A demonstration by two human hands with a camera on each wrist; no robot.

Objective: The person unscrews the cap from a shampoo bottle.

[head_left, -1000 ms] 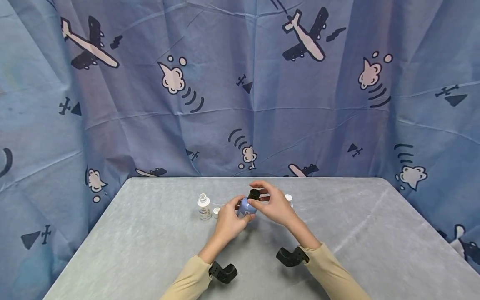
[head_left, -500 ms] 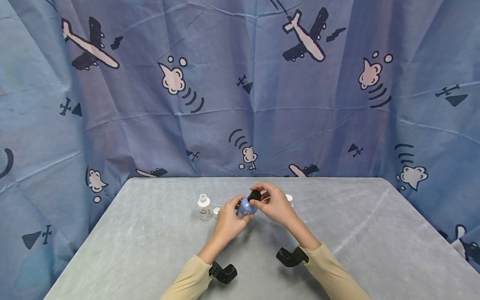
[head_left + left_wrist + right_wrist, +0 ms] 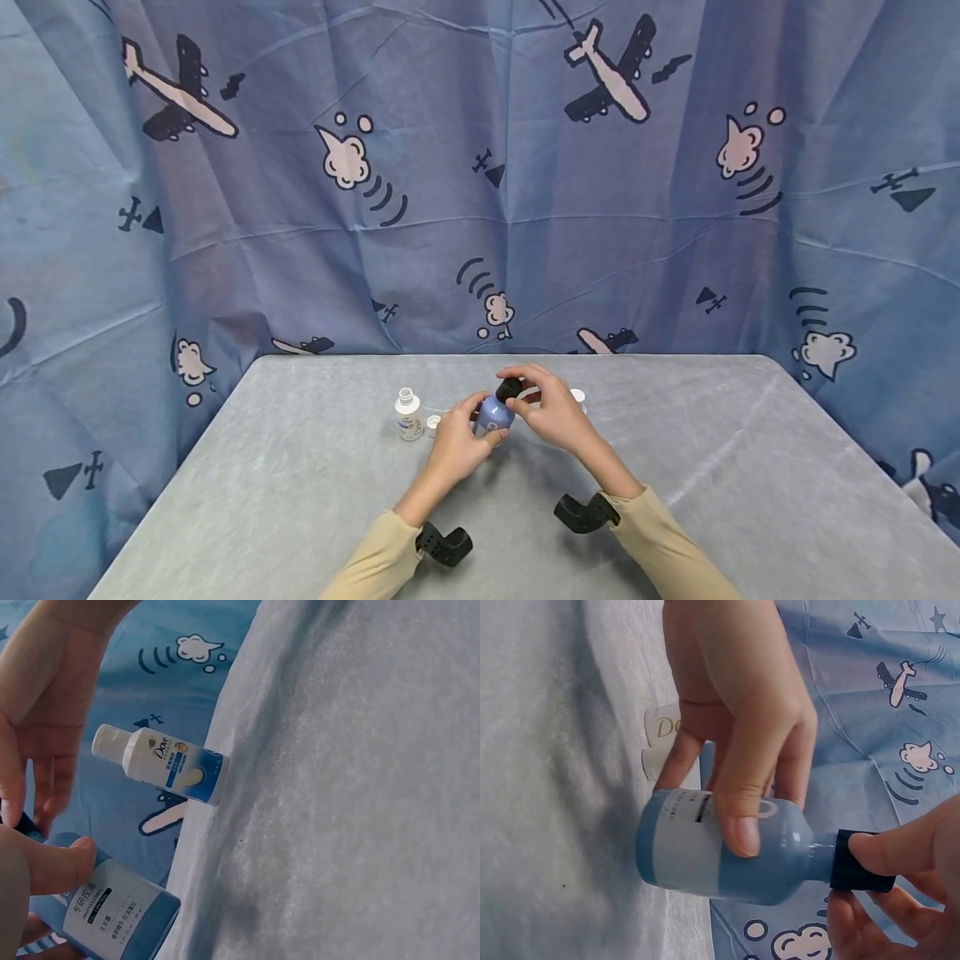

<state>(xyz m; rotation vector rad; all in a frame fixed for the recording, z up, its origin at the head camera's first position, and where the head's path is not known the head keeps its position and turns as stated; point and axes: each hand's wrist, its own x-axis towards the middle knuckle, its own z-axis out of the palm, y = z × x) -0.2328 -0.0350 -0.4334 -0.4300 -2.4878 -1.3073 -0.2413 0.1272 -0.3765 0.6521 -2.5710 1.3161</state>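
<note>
Head view: the left hand wraps its fingers round the body of a blue bottle, held just above the grey table, near the middle of the far edge. The right hand pinches the bottle's black cap w/ thumb and fingertips; the bottle tilts, cap end up and away. Left of the hands stands a small white bottle, open-topped, upright, w/ a small white cap on the table just beside it. A second white bottle peeks out behind the right hand, mostly hidden. Both wrists carry black cam mounts over tan sleeves. An airplane-print blue cloth hangs behind the table.

Left wrist view: the thumb presses on the blue bottle's labelled side; the other fingers are hidden behind it. The right hand's fingers curl above. Beyond stands a white-and-blue bottle w/ a white cap, on the table near its edge, well apart from the hands.

Right wrist view: the left hand's fingers curl over the blue bottle, one fingertip flat on the label. The right thumb and fingertips pinch the black cap, which sits on the neck. The white bottle shows partly behind the left hand.
</note>
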